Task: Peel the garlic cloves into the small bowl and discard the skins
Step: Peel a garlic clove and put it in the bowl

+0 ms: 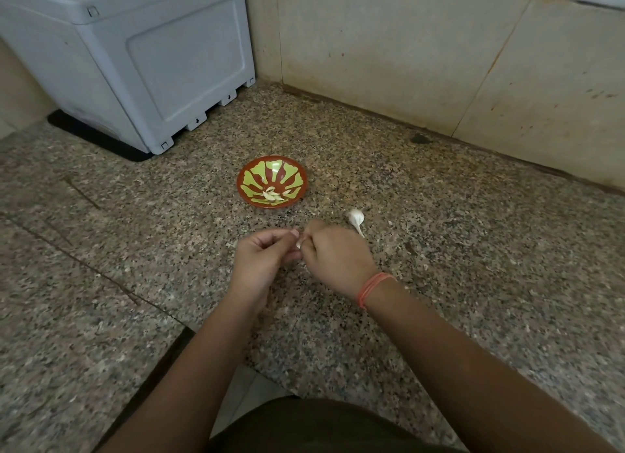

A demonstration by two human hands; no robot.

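Head view: both hands meet over the speckled tabletop (439,249), knuckles almost touching. The left hand (260,256) and the right hand (334,260) each close a tight grip, fingers curled in, on one garlic clove (298,245). Only a white sliver of it shows between the fingertips, so I cannot tell its long axis or how much skin is left. The step in hand looks like stripping that clove.

The small bowl (257,173) sits on the tabletop at about 11 o'clock from the clove, near but apart from both hands, with the left hand slightly nearer. Several peeled cloves (272,195) already lie at its 6 o'clock side. Dropping this one in means a short reach forward.

The remaining garlic head (356,217) lies at 1 o'clock from the right hand, just beside it, its stalk pointing to 5 o'clock. No place for the skins shows.
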